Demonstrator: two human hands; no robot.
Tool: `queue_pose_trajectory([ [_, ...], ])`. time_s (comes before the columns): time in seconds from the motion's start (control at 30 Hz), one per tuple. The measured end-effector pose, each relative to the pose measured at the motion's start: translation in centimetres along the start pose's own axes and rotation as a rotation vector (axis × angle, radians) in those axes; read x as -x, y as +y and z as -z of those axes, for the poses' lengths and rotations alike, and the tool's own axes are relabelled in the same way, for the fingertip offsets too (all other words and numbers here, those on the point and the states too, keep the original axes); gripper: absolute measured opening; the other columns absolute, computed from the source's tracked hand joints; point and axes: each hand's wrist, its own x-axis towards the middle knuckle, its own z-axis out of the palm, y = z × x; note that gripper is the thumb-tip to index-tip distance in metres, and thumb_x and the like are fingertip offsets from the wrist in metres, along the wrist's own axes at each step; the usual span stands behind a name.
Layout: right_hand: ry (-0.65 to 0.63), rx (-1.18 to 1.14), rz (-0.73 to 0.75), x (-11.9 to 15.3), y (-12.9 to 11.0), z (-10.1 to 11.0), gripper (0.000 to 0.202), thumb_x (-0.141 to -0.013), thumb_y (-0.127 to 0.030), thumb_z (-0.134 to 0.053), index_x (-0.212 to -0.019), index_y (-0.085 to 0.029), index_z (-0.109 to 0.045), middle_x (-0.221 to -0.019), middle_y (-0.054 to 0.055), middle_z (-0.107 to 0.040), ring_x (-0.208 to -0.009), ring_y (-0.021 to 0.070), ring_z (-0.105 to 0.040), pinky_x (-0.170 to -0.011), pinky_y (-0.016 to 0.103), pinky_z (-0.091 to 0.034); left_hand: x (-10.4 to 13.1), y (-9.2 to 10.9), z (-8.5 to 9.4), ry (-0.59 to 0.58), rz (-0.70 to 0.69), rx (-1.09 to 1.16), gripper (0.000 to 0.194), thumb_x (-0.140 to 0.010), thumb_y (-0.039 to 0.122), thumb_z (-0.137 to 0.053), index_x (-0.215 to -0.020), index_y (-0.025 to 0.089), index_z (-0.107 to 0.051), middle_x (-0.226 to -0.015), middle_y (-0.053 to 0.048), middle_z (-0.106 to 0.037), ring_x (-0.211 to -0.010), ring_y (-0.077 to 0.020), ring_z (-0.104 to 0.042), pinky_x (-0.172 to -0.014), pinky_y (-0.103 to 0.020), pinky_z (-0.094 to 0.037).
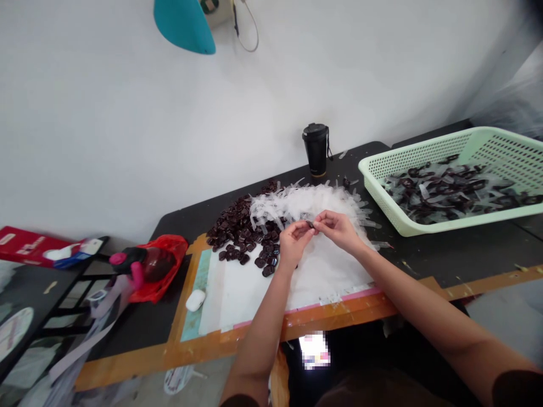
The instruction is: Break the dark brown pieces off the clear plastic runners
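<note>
My left hand and my right hand meet over the white work sheet, fingertips pinched together. Between them is a small dark piece, mostly covered by the fingers; it looks like the dark brown pieces on the table. A heap of these shiny dark brown pieces lies to the left of my hands. Just beyond my fingers spreads a pile of thin translucent white strips. Whether a strip is also in my fingers cannot be made out.
At the right stands a pale green basket holding many dark pieces with strips. A black lidded cup stands behind the pile. A white case lies on the left. Further left, a bottle rests in a red tray.
</note>
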Motion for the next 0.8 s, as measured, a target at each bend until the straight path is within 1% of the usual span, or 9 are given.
queue_pose_trajectory([
  [0.07, -0.013, 0.068, 0.041, -0.04, 0.04, 0.31, 0.035, -0.079, -0.052, -0.067, -0.084, -0.017, -0.061, -0.072, 0.005, -0.068, -0.064, 0.0162, -0.063, -0.059, 0.028, -0.049, 0.10, 0.27, -0.29, 0.014, 0.022, 0.050, 0.035, -0.060, 0.025, -0.084, -0.089, 0.017, -0.066, -0.088, -0.006, -0.071, -0.083, -0.0172, -0.068, -0.085, -0.035, -0.053],
  [0.13, -0.009, 0.139, 0.076, 0.01, 0.01, 0.52, 0.033, -0.082, -0.049, -0.064, -0.089, -0.017, -0.062, -0.073, 0.005, -0.068, -0.063, 0.0152, -0.061, -0.057, 0.027, -0.047, 0.15, 0.50, -0.47, 0.014, 0.013, 0.061, 0.038, -0.059, 0.023, -0.085, -0.091, 0.018, -0.065, -0.089, -0.005, -0.070, -0.085, -0.0169, -0.068, -0.088, -0.034, -0.052],
  [0.2, 0.003, 0.191, 0.103, 0.12, -0.07, 0.60, 0.029, -0.084, -0.046, -0.062, -0.090, -0.017, -0.060, -0.071, 0.004, -0.067, -0.061, 0.0146, -0.060, -0.056, 0.026, -0.046, 0.17, 0.53, -0.49, -0.001, -0.006, 0.042, 0.037, -0.060, 0.023, -0.084, -0.092, 0.018, -0.066, -0.091, -0.005, -0.070, -0.087, -0.0169, -0.068, -0.089, -0.034, -0.052],
  [0.33, -0.001, 0.260, 0.145, 0.30, -0.17, 0.62, 0.022, -0.086, -0.039, -0.060, -0.085, -0.018, -0.057, -0.072, 0.005, -0.068, -0.063, 0.0156, -0.062, -0.058, 0.027, -0.048, 0.11, 0.10, -0.20, -0.017, -0.045, -0.008, 0.032, -0.065, 0.024, -0.081, -0.094, 0.018, -0.070, -0.093, -0.006, -0.070, -0.091, -0.0182, -0.067, -0.089, -0.034, -0.052],
  [0.47, -0.027, 0.356, 0.168, 0.26, -0.04, 0.77, 0.019, -0.087, -0.037, -0.057, -0.083, -0.018, -0.057, -0.070, 0.005, -0.068, -0.059, 0.0146, -0.061, -0.056, 0.026, -0.047, 0.04, -0.21, 0.00, -0.007, -0.042, -0.029, 0.032, -0.063, 0.025, -0.083, -0.092, 0.018, -0.073, -0.093, -0.007, -0.071, -0.089, -0.0191, -0.067, -0.089, -0.036, -0.052],
  [0.53, -0.041, 0.338, 0.157, 0.18, 0.07, 0.82, 0.020, -0.087, -0.039, -0.057, -0.084, -0.019, -0.055, -0.068, 0.003, -0.067, -0.057, 0.0136, -0.060, -0.055, 0.026, -0.047, 0.01, -0.17, 0.01, -0.006, -0.035, -0.015, 0.033, -0.061, 0.025, -0.083, -0.091, 0.018, -0.073, -0.093, -0.007, -0.071, -0.089, -0.0195, -0.067, -0.090, -0.036, -0.052],
  [0.67, -0.064, 0.161, 0.054, -0.08, 0.23, 0.83, 0.027, -0.085, -0.045, -0.060, -0.087, -0.019, -0.052, -0.067, 0.002, -0.063, -0.055, 0.0124, -0.058, -0.053, 0.026, -0.048, 0.02, 0.03, -0.10, -0.003, -0.057, -0.043, 0.032, -0.063, 0.026, -0.082, -0.093, 0.019, -0.073, -0.093, -0.007, -0.071, -0.089, -0.0192, -0.067, -0.090, -0.035, -0.052],
  [0.8, -0.063, 0.081, -0.005, -0.26, 0.26, 0.75, 0.031, -0.080, -0.047, -0.065, -0.087, -0.018, -0.055, -0.072, 0.003, -0.063, -0.061, 0.0134, -0.059, -0.054, 0.026, -0.051, 0.08, 0.08, -0.16, 0.057, -0.083, -0.107, 0.032, -0.064, 0.027, -0.082, -0.093, 0.019, -0.072, -0.092, -0.006, -0.071, -0.087, -0.0185, -0.067, -0.088, -0.034, -0.052],
])
